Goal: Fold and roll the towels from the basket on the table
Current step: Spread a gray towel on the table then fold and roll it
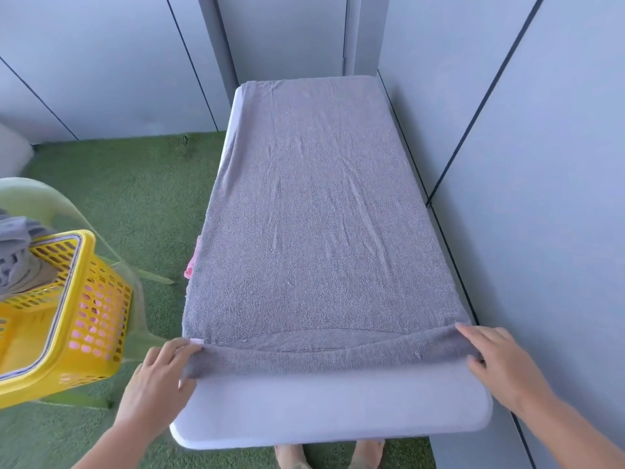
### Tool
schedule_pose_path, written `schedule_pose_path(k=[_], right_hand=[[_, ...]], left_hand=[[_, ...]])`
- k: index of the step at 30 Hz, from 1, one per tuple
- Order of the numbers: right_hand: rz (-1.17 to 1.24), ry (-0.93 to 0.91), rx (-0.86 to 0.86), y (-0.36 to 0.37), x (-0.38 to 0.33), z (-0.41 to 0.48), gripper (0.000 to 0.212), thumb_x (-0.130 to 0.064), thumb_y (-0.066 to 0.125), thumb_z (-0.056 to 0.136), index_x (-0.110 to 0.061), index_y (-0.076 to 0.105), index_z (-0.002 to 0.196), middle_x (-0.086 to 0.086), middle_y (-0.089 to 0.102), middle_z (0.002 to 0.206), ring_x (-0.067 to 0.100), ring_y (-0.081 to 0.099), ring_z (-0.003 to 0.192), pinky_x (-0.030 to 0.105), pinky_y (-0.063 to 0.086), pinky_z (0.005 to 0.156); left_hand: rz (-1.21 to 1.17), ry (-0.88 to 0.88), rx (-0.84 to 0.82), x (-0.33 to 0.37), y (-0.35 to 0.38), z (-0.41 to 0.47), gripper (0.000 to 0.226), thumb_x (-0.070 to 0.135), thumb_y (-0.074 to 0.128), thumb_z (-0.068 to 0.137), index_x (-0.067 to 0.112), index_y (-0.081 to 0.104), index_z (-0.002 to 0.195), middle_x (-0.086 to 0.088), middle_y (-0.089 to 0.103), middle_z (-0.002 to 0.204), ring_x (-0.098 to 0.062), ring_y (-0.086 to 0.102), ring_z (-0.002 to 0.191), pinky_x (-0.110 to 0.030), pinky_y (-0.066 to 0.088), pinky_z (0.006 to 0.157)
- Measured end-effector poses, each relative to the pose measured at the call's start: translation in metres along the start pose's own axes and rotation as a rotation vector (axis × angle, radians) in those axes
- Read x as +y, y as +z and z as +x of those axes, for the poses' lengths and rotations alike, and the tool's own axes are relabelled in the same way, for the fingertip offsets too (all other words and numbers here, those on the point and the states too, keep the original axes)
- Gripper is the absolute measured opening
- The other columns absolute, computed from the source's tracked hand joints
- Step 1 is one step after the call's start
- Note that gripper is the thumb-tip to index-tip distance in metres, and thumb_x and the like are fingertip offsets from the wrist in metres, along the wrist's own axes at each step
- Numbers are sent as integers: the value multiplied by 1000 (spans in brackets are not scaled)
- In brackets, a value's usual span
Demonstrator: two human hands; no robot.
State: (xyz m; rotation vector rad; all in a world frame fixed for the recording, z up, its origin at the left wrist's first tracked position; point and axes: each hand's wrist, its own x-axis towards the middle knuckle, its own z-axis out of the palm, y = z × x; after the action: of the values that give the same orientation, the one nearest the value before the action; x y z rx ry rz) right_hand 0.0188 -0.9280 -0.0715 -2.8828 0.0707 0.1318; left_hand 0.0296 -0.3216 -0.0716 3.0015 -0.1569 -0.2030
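white table [304, 414], grey towel [314, 211] spread, left hand [162, 370] and right hand [490, 357] pinching its near corners

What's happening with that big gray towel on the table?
A person is working on a gray towel spread along the white table. The left hand and right hand each grip a near corner, and that near edge is turned over, like the start of a fold or roll. More gray cloth sits in the yellow basket on the left.
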Motion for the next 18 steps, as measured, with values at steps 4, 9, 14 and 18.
schedule_pose_path(k=[4, 9, 14, 18], right_hand=[[-85, -62, 73, 2, 2, 14, 35, -3, 80, 68, -20, 76, 98, -15, 61, 91, 15, 45, 91, 33, 53, 62], [-113, -163, 16, -12, 1, 7, 23, -9, 84, 65, -25, 72, 75, -17, 48, 79, 11, 43, 82, 19, 35, 56], [-142, -160, -57, -20, 8, 11, 20, -24, 74, 77, -35, 63, 64, -20, 40, 76, 2, 37, 80, 16, 26, 46], [-140, -64, -110, -31, -1, 35, 25, -32, 57, 91, -30, 62, 67, -13, 48, 77, 4, 51, 73, 21, 28, 48]], left_hand=[[39, 53, -45, -4, -6, 2, 59, 51, 53, 72, 28, 64, 125, 14, 57, 122, -18, 52, 99, -37, 55, 80], [62, 67, 115, -8, -1, -6, 41, 43, 44, 82, 21, 76, 95, 8, 54, 99, -20, 48, 88, -39, 53, 69], [46, -18, 156, 2, -1, -12, 37, 37, 38, 84, 22, 72, 79, 6, 46, 98, -20, 43, 88, -40, 46, 70], [70, -130, 160, 4, -7, 3, 30, 39, 39, 81, 27, 65, 70, 8, 39, 92, -18, 36, 86, -38, 39, 71]])
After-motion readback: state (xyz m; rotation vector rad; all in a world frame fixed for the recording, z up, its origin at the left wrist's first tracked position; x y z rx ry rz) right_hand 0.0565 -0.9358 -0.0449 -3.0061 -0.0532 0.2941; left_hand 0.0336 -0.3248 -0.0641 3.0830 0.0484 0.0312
